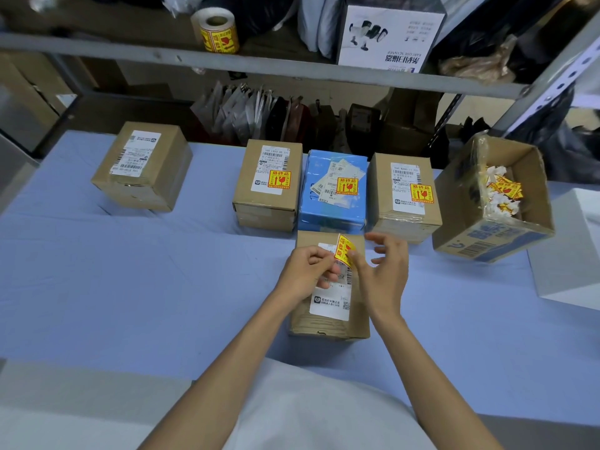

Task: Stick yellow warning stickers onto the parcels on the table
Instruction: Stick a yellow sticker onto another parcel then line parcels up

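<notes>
Much of the top and shipping label of the near parcel [324, 328], at the centre of the blue tabletop [130, 271], is covered by both hands. The print on the yellow sticker [344, 250] is curled and partly hidden by fingertips, and whether any backing remains on it cannot be told. The sticker is pinched at its lower left edge by the curled fingers of the left hand [308, 269] and is held tilted just above the parcel's far end. It is touched on its right edge by the thumb tip of the right hand [384, 274], whose other fingers are loosely curled and grasp nothing. Both forearms are stretched forward from the lower edge of the frame, converging over the parcel.
</notes>
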Demonstrator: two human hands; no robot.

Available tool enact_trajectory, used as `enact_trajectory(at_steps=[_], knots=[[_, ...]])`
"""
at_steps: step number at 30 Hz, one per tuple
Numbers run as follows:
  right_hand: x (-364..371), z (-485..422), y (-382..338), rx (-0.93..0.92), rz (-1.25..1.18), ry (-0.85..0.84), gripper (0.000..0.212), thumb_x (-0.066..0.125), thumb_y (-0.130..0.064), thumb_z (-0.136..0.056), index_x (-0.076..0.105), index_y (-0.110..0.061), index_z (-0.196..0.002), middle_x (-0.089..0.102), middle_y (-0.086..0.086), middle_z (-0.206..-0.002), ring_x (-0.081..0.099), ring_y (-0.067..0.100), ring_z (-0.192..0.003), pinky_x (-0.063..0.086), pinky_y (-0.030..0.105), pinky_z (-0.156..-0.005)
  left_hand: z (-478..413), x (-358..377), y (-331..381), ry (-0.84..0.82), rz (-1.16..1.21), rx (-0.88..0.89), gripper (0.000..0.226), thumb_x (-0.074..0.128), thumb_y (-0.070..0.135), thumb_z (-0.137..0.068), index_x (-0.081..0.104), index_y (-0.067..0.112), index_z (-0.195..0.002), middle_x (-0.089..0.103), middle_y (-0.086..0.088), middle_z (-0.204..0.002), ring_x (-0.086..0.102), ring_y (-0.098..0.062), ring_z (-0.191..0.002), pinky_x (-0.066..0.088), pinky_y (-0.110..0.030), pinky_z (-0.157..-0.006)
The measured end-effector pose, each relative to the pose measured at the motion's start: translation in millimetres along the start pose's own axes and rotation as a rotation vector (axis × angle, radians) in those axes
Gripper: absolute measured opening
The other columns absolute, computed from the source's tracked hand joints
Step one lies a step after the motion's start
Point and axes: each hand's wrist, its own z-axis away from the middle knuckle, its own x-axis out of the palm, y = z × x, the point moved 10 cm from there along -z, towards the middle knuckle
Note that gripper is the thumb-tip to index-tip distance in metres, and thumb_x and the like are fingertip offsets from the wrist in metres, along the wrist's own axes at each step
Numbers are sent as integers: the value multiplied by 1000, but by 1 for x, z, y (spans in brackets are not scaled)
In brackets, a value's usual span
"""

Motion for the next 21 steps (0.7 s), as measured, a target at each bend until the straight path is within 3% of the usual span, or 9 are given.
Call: enact_trajectory(at_steps=[3, 7, 14, 21], knots=[[12, 2, -15, -125, 1, -108, 9, 71, -12, -83, 67, -19, -89, 59, -4, -92, 55, 3, -78, 41, 19, -68, -1, -1, 2, 5, 16, 20, 11, 54, 14, -96, 64, 14, -90, 70, 0, -77, 67, -9, -67, 52, -20, -55], [29, 8, -22, -188, -20, -248, 11, 62, -9, -89, 70, -17, -90, 65, -6, -90, 60, 4, -80, 48, 22, -69, -1, 0, 5, 1, 47, 45, 12, 52, 11, -96, 64, 7, -96, 68, -1, -75, 65, -8, -66, 50, -19, -53], [29, 10, -22, -119, -130, -290, 13, 61, -8, -88, 72, -15, -88, 70, -8, -78, 65, 5, -74, 51, 18, -68, -2, -1, 5, 8, 41, 58, 14, 51, 9, -97, 63, 16, -92, 68, -2, -75, 65, -11, -69, 52, -25, -59], [30, 9, -13, -28, -198, -313, 19, 58, -5, -88, 72, -17, -91, 72, -7, -83, 67, 7, -78, 54, 24, -74, -1, -2, 6, 5, 56, 53, 14, 52, 8, -96, 62, 16, -92, 69, -3, -78, 66, -12, -70, 53, -25, -60]])
